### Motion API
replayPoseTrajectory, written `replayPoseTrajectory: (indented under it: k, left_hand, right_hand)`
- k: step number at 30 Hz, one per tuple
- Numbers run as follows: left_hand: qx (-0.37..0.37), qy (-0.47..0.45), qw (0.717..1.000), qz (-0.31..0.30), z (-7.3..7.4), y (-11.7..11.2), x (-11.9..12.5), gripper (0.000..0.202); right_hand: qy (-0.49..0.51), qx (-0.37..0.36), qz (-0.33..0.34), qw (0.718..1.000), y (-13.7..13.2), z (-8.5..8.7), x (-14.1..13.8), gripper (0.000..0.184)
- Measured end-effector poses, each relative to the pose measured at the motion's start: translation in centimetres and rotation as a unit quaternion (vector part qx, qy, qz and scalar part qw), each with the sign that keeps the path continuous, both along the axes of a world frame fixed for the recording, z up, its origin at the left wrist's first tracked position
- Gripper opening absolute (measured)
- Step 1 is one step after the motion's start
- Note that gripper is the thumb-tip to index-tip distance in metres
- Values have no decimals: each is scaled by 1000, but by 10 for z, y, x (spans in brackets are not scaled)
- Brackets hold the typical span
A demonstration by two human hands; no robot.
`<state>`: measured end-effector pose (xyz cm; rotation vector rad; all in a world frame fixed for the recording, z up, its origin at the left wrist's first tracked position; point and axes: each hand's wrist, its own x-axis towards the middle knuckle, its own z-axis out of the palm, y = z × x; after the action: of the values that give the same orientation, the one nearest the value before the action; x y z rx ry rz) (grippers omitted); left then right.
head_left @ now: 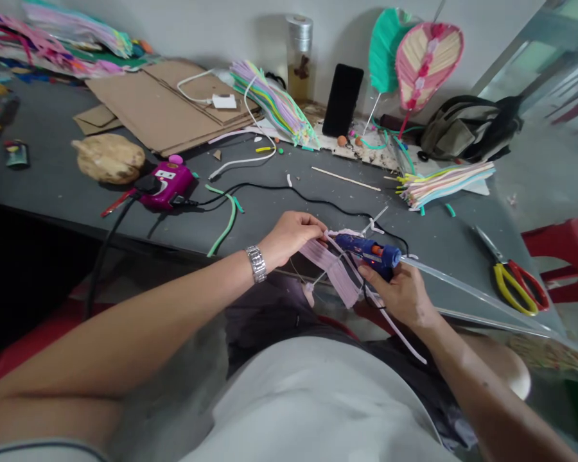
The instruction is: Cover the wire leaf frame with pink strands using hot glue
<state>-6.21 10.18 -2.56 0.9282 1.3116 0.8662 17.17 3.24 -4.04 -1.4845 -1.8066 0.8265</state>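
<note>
My right hand [404,295] is wrapped round a blue hot glue gun [359,247], its nozzle pointing left at my left fingertips. From the back of the gun a long clear glue stick [467,285] runs off to the right. My left hand [291,239], with a metal watch [256,264] on the wrist, pinches the upper edge of a pale lilac piece made of pipe cleaners [334,273] laid side by side. One loose lilac pipe cleaner [402,333] trails from it below my right hand. The exact contact at the nozzle is too small to make out.
Scissors [513,276] lie at the table's right end. Bundles of pipe cleaners [279,106], cardboard [173,106], a phone [343,99] and two leaf-shaped fans [428,64] are behind. A black cord [289,189] runs from a purple power socket [168,183] across the table.
</note>
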Motion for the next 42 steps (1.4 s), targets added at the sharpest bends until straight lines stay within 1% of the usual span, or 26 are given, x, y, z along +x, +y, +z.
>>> replayPoseTrajectory:
  k: [6,12,22,30,37,42]
  left_hand:
    - [5,-10,1000,4,0,-1,0,19]
    - [19,-12,1000,-1,-2,-1,0,19]
    - [10,-10,1000,8,2,-2,1,20]
    - [5,-20,1000,9,2,-2,0,17]
    - [16,-16,1000,5,-2,-1,0,17]
    - [11,-24,1000,3,0,-1,1,18]
  right_hand:
    - [-4,32,17,999,5,0,-6,37]
    - [-28,21,18,999,6,-4,-3,39]
    - [-41,26,27,998,8,-5,-3,38]
    - [-43,33,20,998,7,-1,-4,38]
    - [-35,28,24,999,9,-3,-4,38]
    - [-39,32,28,998,9,2,-6,35]
